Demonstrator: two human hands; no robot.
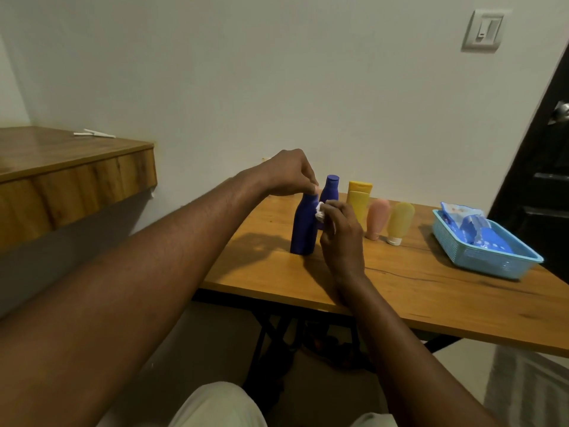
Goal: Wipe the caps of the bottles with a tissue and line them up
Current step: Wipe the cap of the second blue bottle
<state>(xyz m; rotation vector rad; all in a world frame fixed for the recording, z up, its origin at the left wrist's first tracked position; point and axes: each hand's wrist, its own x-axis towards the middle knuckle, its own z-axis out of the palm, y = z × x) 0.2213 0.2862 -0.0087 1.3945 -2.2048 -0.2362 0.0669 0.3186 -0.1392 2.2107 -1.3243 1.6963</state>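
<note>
Head view: a seated person's left hand (289, 175) closes its fingertips round the cap end of the near blue bottle (304, 229), which stands upright on the wooden counter (415, 288). The right hand (341, 238), just below and to the right of the left, has its fingers curled round a crumpled white tissue (320, 211) held at the bottle's shoulder; whether the tissue touches the plastic cannot be told.

Directly behind the right hand stands a second blue bottle (331, 188), upright, its cap clear of both hands. Rightward from the hands a row runs along the counter: a yellow tube (359, 198), a pink tube (377, 218) and a pale yellow tube (400, 221), the last two standing cap-down and close together.

Farther right, well apart from the hands, a light blue basket (492, 257) sits near the counter's edge with a blue and white tissue pack (465, 218) in it.

Left of the left forearm, a wooden shelf (77, 167) juts from the wall with small white sticks (94, 134) on top. High on the wall to the right is a light switch (483, 29), beside a dark door (542, 186) with a metal knob (562, 111).
</note>
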